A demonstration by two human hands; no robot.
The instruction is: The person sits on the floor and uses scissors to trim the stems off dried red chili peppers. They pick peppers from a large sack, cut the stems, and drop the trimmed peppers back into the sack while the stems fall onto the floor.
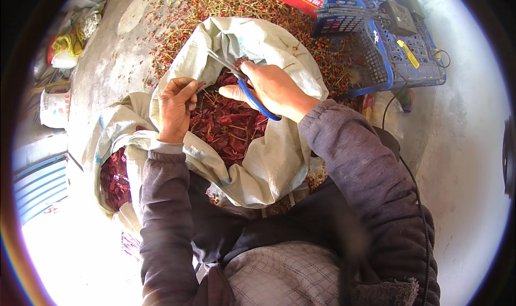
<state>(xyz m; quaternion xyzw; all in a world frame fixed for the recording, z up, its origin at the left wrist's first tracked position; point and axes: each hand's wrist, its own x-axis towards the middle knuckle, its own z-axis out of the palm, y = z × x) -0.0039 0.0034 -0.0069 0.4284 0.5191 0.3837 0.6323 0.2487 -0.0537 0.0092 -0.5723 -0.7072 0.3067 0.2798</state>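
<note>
Dried red chillies (229,124) fill a white woven sack (278,165) with a rolled-down rim, standing before me. Over its left side, my left hand (176,104) pinches a small dark red piece (201,84), apparently part of a dried chilli, between thumb and fingers. My right hand (274,88) holds scissors with blue handles (256,100) over the sack; their metal blades point up and left, above my left fingertips. Whether the blades are fully closed is hard to tell. A dark red chilli (242,61) shows beside my right fingers, and I cannot tell if they touch it.
A second woven sack (137,145) with dried chillies (115,181) stands at left. Chilli stems and caps (242,3) cover the floor behind. Blue plastic baskets (387,64) at upper right carry cables and a yellow-handled tool (408,54). A white bucket (55,108) stands far left.
</note>
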